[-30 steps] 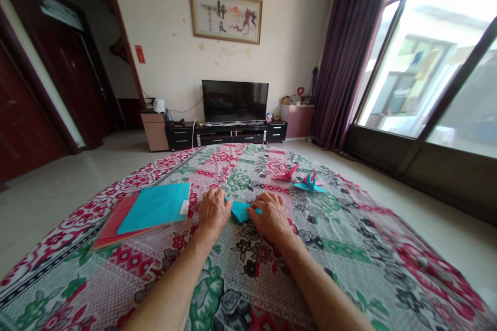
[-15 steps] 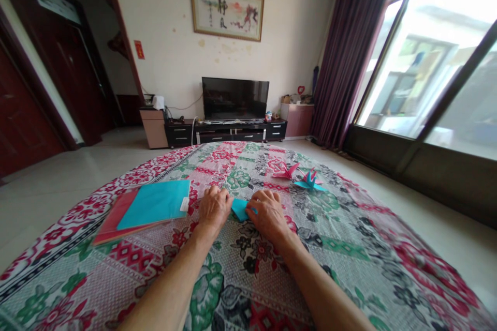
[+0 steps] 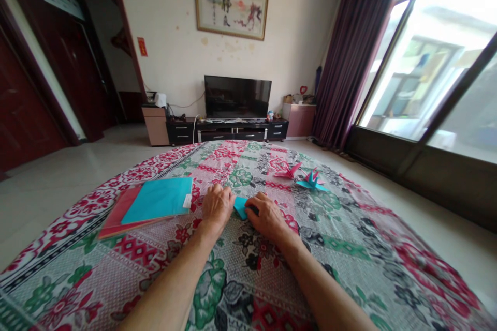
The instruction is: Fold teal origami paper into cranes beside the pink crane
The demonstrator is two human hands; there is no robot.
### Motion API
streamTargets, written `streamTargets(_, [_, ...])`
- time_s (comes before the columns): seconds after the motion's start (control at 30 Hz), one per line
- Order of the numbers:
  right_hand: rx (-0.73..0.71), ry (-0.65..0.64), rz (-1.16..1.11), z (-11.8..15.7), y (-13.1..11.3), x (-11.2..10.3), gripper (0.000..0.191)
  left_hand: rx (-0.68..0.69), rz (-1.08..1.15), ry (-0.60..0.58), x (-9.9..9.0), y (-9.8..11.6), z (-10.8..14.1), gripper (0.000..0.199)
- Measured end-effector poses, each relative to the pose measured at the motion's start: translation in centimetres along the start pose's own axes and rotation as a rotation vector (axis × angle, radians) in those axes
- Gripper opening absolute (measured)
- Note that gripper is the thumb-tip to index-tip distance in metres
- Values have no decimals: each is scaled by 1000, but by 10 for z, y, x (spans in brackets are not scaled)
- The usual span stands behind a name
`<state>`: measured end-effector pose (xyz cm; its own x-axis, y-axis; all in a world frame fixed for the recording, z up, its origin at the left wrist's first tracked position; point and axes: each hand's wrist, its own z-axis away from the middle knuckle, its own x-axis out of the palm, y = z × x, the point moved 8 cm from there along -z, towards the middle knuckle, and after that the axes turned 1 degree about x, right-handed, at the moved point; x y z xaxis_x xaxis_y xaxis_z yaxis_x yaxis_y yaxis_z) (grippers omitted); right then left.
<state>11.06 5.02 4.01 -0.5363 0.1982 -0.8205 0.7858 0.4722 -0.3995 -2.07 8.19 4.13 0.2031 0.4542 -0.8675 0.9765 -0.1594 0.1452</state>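
A small folded piece of blue paper [image 3: 240, 207] lies on the patterned tablecloth [image 3: 256, 279] between my hands. My left hand [image 3: 218, 207] grips its left edge with bent fingers. On its right edge my right hand [image 3: 267, 214] is closed, thumb and fingers pinching the paper. Parts of the paper are hidden under the fingers of both hands. To the left are stacked paper sheets, a blue sheet [image 3: 159, 200] on top of red ones [image 3: 118, 212]. Beyond my right hand stand a blue origami crane [image 3: 311, 182] and pink origami cranes [image 3: 289, 171].
The round table's far edge faces a television [image 3: 237, 98] on a low black cabinet [image 3: 252, 132]. A purple curtain [image 3: 341, 62] and a large window [image 3: 423, 77] are on the right. Dark red doors [image 3: 23, 108] stand at the left.
The view has shifted slightly, so the whole scene sits a little further right. My right fingers have moved slightly on the folded blue paper; both hands stay at its edges.
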Motion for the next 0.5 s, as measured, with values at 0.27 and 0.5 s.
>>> streamTargets(0.27, [-31,-13,-24,1,-4,0,10,-6,6,14,-1,-1,0,18])
streamTargets(0.5, [-67,-25,-24,3,-6,0,13,-4,10,8,0,-1,0,20])
